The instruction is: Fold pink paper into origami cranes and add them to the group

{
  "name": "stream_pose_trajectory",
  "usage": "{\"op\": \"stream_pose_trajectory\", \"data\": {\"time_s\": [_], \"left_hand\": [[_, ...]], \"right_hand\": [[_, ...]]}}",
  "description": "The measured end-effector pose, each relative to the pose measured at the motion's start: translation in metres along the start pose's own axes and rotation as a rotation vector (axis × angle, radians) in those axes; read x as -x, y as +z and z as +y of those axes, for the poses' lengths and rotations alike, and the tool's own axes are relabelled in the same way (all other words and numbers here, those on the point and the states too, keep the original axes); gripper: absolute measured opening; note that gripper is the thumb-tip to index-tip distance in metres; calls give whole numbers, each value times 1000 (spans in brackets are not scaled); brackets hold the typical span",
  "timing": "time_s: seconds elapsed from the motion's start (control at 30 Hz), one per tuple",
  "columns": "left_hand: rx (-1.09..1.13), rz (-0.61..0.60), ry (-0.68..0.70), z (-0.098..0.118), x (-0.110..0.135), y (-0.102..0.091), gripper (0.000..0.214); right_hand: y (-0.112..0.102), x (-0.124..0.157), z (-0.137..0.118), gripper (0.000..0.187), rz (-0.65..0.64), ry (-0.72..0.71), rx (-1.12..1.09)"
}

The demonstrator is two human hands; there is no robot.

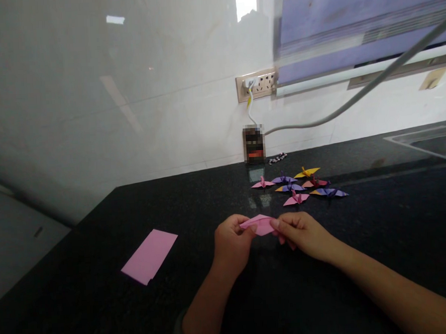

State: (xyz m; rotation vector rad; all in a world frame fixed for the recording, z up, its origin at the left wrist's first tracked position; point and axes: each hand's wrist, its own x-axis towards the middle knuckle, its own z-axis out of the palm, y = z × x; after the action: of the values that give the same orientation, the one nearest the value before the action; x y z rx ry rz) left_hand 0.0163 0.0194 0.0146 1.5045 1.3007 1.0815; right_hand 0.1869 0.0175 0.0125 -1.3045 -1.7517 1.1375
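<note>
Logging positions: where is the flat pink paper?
In the head view, the flat pink paper lies on the black countertop, left of the left hand.

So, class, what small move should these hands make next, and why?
Probably press the pink folded paper flatter along its creases: the left hand and right hand pinch its opposite ends, and the paper cranes beyond it have neatly pointed wings.

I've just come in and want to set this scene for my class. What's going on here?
A person holds a folded piece of pink paper above a dark counter, the left hand pinching one end and the right hand the other. Just beyond the hands stand several small folded paper birds in pink, purple, yellow and red. Flat pink paper lies to the left of the left hand.
</note>
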Motion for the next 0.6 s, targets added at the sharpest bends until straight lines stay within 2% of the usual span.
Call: {"op": "stream_pose_trajectory", "data": {"time_s": [0.13,0.3,0.4,0.53,0.6], "left_hand": [[115,-28,-25,-1,-1,1,16],[248,36,-48,5,-2,4,17],[256,26,-22,7,-2,4,18],[191,16,39,7,-1,2,18],[160,-2,56,6,-1,2,17]], "right_hand": [[1,1,1,31,6,-13,50],[9,5,-2,27,-155,105,-82],[13,7,-3,29,-204,91,-124],[11,5,-3,36,19,36,-195],[10,3,-4,36,80,38,-255]]}}
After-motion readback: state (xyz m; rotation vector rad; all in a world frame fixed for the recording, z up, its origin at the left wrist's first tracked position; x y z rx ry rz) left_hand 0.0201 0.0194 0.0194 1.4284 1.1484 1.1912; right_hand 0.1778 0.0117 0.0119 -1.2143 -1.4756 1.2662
